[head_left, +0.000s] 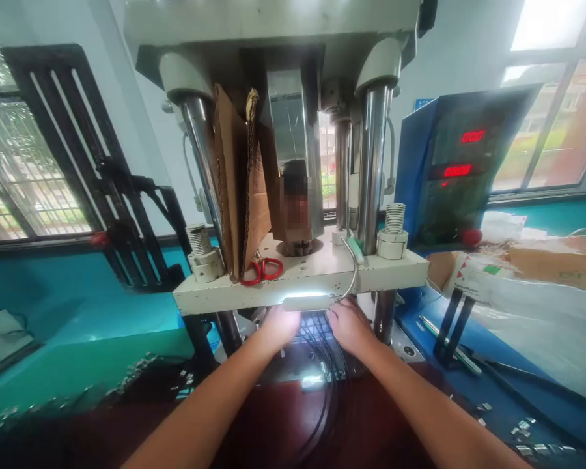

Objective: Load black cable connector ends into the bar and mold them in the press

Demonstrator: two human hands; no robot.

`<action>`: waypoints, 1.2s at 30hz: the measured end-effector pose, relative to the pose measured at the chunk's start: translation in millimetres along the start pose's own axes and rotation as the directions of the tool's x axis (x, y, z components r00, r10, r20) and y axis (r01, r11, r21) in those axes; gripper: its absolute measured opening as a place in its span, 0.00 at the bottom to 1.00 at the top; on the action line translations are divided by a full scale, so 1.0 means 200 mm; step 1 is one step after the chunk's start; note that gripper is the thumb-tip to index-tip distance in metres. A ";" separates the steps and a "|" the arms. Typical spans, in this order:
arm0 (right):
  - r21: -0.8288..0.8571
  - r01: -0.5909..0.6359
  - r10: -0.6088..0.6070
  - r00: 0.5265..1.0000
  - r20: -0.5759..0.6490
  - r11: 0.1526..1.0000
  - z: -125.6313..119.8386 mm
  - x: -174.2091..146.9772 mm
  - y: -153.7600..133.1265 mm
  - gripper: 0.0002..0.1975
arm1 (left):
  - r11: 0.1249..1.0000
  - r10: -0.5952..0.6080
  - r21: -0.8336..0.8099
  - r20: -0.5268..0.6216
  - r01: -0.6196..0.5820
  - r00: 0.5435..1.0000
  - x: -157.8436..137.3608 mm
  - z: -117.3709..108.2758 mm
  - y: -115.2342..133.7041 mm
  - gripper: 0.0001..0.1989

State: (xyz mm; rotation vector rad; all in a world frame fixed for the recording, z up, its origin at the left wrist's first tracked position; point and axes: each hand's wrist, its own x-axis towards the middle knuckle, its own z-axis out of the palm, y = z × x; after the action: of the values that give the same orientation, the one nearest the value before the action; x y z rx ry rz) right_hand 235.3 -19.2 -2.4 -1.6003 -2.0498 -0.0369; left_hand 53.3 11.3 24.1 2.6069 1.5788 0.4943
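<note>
Under the front edge of a press's white plate (224,296), both of my hands reach in at either side of a metal mold (315,321). Several thin black cables (329,391) run out of it toward me and hang down over the dark red surface. My left hand (279,327) is at the mold's left side, fingers curled and partly hidden, washed out by the light. On the right side my right hand (349,326) has its fingers bent in close to the cables. What either hand grips is hidden. A lit lamp bar (307,303) is fixed just above them.
Red-handled scissors (262,270) and folded cardboard (239,189) stand on the plate. A blue control box (449,169) with red digits is at right. Cables with metal connectors (141,378) lie at left; small metal pieces (525,426) and a pen-like tool (452,345) lie right.
</note>
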 end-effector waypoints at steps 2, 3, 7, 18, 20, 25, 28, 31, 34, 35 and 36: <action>0.021 0.062 -0.063 0.998 0.012 0.998 0.02 0.00 -0.02 0.15 | 1.000 0.003 0.026 -0.008 -0.003 1.000 -0.09 -0.03 -0.04 0.14; 0.028 0.088 -0.088 0.996 0.021 0.996 0.03 0.00 -0.03 0.15 | 0.999 0.013 0.037 -0.010 -0.012 1.000 -0.12 -0.03 -0.06 0.13; 0.021 0.130 -0.131 0.991 0.039 0.991 0.05 0.00 -0.06 0.17 | 0.995 0.080 0.060 -0.008 -0.079 0.997 -0.20 -0.03 -0.06 0.15; -0.059 0.114 -0.107 0.989 0.102 0.992 0.04 0.02 -0.07 0.21 | 0.994 0.070 0.081 -0.010 -0.069 0.998 -0.19 0.02 -0.05 0.18; -0.066 0.124 -0.116 0.987 0.111 0.990 0.03 0.02 -0.08 0.22 | 0.995 0.055 0.088 -0.012 -0.054 0.998 -0.18 0.02 -0.04 0.18; -0.067 0.141 -0.133 0.985 0.114 0.988 0.02 0.03 -0.09 0.23 | 0.994 -0.012 0.107 -0.029 0.015 1.000 -0.16 0.05 0.00 0.20; -0.059 0.146 -0.138 0.983 0.122 0.988 0.03 0.04 -0.07 0.23 | 0.992 -0.054 0.112 -0.038 0.058 0.998 -0.14 0.07 0.02 0.21; -0.052 0.142 -0.134 0.982 0.134 0.988 0.04 0.05 -0.06 0.23 | 0.991 -0.071 0.112 -0.039 0.075 0.997 -0.12 0.09 0.04 0.21; -0.044 0.138 -0.130 0.981 0.147 0.989 0.05 0.05 -0.04 0.22 | 0.990 -0.085 0.110 -0.037 0.088 0.996 -0.10 0.10 0.05 0.19; -0.043 0.136 -0.128 0.980 0.150 0.990 0.06 0.05 -0.04 0.22 | 0.990 -0.091 0.109 -0.036 0.094 0.995 -0.09 0.10 0.06 0.19; -0.042 0.134 -0.126 0.980 0.152 0.990 0.06 0.05 -0.04 0.22 | 0.989 -0.097 0.107 -0.036 0.100 0.995 -0.09 0.10 0.06 0.18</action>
State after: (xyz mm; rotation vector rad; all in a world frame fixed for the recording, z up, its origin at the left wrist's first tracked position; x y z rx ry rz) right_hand 221.6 -8.1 -5.8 -1.5386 -2.2839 -0.0187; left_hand 62.8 -7.6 2.7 2.5933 1.7826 0.4559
